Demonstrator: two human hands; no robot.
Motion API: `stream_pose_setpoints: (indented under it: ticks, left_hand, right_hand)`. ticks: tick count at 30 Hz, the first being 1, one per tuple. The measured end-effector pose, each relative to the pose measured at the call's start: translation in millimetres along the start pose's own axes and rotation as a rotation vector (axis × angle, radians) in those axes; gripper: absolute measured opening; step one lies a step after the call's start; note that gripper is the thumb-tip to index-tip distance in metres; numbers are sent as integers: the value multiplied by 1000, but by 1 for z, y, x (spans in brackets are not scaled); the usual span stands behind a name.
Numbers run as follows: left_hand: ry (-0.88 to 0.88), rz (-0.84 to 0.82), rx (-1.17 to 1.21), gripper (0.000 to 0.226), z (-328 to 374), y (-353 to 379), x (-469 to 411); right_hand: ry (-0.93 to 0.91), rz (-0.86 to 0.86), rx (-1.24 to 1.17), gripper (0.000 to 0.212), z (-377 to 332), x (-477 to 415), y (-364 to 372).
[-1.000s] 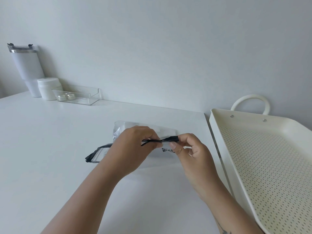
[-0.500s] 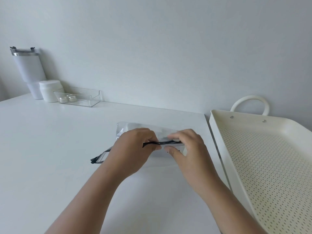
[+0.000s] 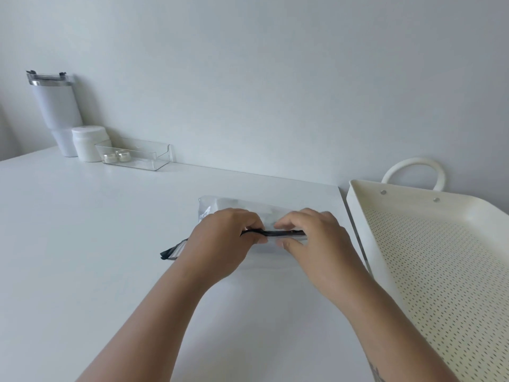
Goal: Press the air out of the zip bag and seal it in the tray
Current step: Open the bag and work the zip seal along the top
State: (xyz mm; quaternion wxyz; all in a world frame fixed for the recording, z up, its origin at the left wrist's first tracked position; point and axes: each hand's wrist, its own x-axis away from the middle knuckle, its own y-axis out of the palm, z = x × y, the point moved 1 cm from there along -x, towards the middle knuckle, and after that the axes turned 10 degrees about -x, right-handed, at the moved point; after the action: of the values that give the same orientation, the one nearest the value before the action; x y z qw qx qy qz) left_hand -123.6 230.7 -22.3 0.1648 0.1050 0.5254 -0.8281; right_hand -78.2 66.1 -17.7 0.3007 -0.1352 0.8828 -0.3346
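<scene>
A clear zip bag (image 3: 237, 205) with a black zip strip lies on the white table (image 3: 96, 244), left of the tray. My left hand (image 3: 223, 246) pinches the zip strip near its middle. My right hand (image 3: 314, 241) grips the strip's right end, thumb below and fingers on top. The strip's left end sticks out past my left wrist. The bag's contents look pale and are mostly hidden by my hands. The cream perforated tray (image 3: 360, 232) with a loop handle sits to the right and holds nothing in view.
At the far left against the wall stand a white tumbler (image 3: 56, 111), a white jar (image 3: 89, 143) and a clear plastic box (image 3: 140, 157) with two small round items. The table's right edge runs just beside the tray.
My right hand has turned palm-down and slid further over the zip strip's right end. The bag has settled flatter on the table. The left hand keeps its pinch.
</scene>
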Motion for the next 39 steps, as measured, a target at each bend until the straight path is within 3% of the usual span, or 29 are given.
stream_pose_setpoints:
  ticks: [6, 18, 28, 30, 34, 39]
  left_hand:
    - [-34, -26, 76, 3, -5, 0, 2]
    - [-27, 46, -33, 12, -5, -2, -2]
    - [-51, 12, -13, 7, -13, -9, 1]
    - [-48, 26, -30, 9, -10, -7, 0]
    - [-99, 53, 5, 13, -17, -9, -3]
    - [-119, -6, 119, 13, -26, -9, -3]
  right_hand:
    - [17, 10, 37, 17, -5, -6, 5]
    - [-22, -43, 135, 9, -7, -12, 4]
    - [21, 20, 48, 11, 6, -12, 3]
    - [15, 58, -19, 10, 9, -10, 6]
    - [152, 224, -391, 35, 15, -4, 9]
    - [352, 314, -758, 10, 26, 0, 11]
